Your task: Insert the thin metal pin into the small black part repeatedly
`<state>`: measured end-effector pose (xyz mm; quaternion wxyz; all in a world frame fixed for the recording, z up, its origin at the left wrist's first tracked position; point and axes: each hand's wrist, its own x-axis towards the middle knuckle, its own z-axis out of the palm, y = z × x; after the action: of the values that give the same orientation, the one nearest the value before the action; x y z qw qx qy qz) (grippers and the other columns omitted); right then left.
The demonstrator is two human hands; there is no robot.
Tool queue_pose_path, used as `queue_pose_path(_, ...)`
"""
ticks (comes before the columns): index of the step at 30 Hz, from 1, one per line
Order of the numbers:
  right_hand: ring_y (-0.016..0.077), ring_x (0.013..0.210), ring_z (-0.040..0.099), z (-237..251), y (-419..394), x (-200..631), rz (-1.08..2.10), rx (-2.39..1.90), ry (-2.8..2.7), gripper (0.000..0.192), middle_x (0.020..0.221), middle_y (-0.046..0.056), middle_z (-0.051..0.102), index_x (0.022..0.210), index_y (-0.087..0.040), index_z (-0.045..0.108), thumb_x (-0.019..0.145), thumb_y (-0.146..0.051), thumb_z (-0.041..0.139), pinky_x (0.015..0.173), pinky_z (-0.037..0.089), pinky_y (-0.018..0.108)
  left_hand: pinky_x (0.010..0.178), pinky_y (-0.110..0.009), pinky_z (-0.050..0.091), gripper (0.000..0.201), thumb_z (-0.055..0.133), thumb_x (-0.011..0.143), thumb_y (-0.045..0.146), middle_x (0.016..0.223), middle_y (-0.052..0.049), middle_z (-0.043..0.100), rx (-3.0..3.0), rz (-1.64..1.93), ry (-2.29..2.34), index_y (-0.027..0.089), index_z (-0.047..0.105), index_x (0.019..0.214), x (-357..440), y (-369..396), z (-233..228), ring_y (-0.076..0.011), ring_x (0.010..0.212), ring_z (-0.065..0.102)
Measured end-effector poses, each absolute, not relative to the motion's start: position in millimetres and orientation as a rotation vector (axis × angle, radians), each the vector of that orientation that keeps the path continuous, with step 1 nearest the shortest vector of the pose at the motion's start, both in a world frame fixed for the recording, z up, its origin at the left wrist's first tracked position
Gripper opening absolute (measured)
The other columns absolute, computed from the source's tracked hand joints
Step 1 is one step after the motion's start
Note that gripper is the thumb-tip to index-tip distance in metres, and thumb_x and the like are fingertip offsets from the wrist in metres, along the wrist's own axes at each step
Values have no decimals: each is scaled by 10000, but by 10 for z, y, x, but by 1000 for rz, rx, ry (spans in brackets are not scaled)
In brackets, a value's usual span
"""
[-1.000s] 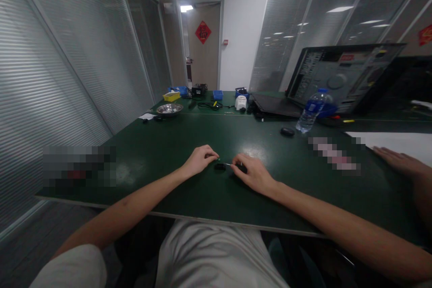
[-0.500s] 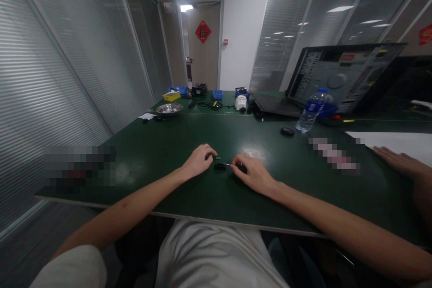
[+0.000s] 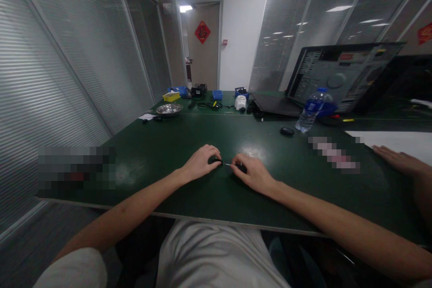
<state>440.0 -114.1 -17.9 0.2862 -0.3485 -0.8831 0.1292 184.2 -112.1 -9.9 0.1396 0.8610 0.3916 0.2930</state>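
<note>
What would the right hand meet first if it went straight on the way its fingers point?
Probably the small black piece at the left hand, in line with the thin metal shaft jutting from the right hand; depth is unclear in this single view.

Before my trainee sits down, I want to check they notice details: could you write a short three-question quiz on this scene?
1. True or false: the clear plastic bottle with a blue cap is right of the oval black object.
2. Which hand holds the thin metal-shafted tool: A) left hand, B) right hand?
3. Fill in: the small tray just behind the round shiny metal dish is ____.
Key: 1 true; 2 B; 3 yellow.
</note>
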Motion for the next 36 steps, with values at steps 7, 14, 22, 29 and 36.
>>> queue_pose_path(7,165,769,598,-154,-1146,4406,366,-944,-2373,149,901,21,660,973,-216,619,1011,-341,546,679,411,296,907,-341,483,202,634,951,348,1058,-60,727,2453,731,1169,224,711,1090,1709,-959,-122,-226,996,661)
queue_pose_path(14,157,745,592,-149,-1157,4403,356,-959,-2382,145,902,13,655,976,-216,623,1013,-336,548,669,407,295,927,-358,518,317,689,884,301,1166,-72,734,2218,840,1476,229,733,1190,833,-511,-118,-238,1050,676)
queue_pose_path(22,160,746,600,-159,-1144,4401,363,-962,-2384,161,895,16,663,981,-219,629,1016,-353,547,672,423,296,1004,-341,474,192,640,882,251,1090,-79,767,2120,848,2132,173,797,962,-500,-316,-151,-257,1064,671)
queue_pose_path(29,163,742,597,-149,-1156,4403,354,-945,-2385,147,894,19,665,976,-220,626,1014,-339,548,679,419,299,968,-356,480,286,579,884,232,1139,-92,760,2117,623,2448,178,788,1071,-776,-430,-118,-283,1094,654)
queue_pose_path(36,160,735,592,-146,-1157,4404,371,-943,-2389,149,890,15,660,971,-222,618,1015,-343,545,661,403,290,978,-411,480,285,569,853,146,1135,-189,701,2131,465,2491,107,769,1052,-673,-402,-110,-342,1129,620)
